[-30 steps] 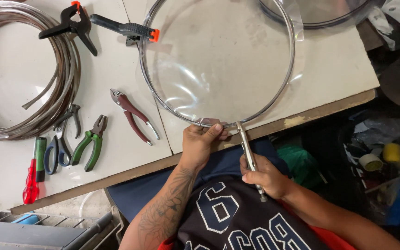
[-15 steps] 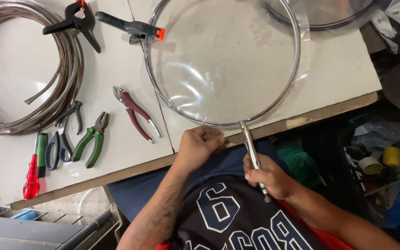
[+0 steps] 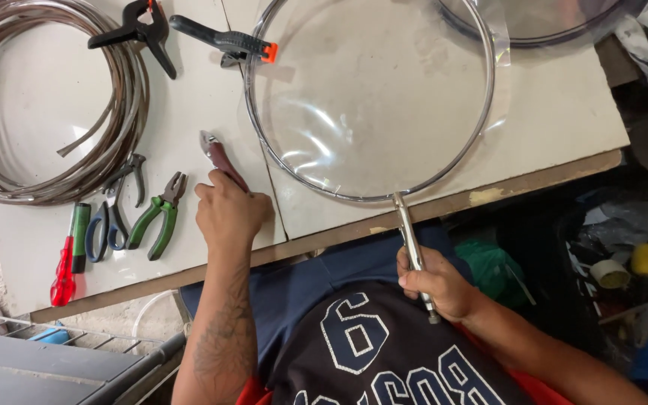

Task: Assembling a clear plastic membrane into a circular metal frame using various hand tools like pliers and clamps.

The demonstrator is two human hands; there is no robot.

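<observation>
While the right hand [image 3: 440, 283] stays low at the centre of the frame, its fingers are wrapped tight around the handles of silver locking pliers [image 3: 412, 244]. The pliers' nose reaches up to the bottom edge of a large metal ring [image 3: 481, 120], which lies flat on the white table [image 3: 564, 127] in the upper middle, with clear plastic film [image 3: 369, 105] stretched across it. Left of centre, the left hand [image 3: 228, 214] rests on the table, fingers curled over the handles of red-handled pliers [image 3: 217, 155], whose head points to the upper left. Further left lie green-handled pliers [image 3: 157, 214], dark scissors [image 3: 114, 214] and a red screwdriver [image 3: 63, 270]. A coil of brown strip [image 3: 125, 97] fills the upper left corner, and two black spring clamps [image 3: 140, 30] sit along the top edge.
</observation>
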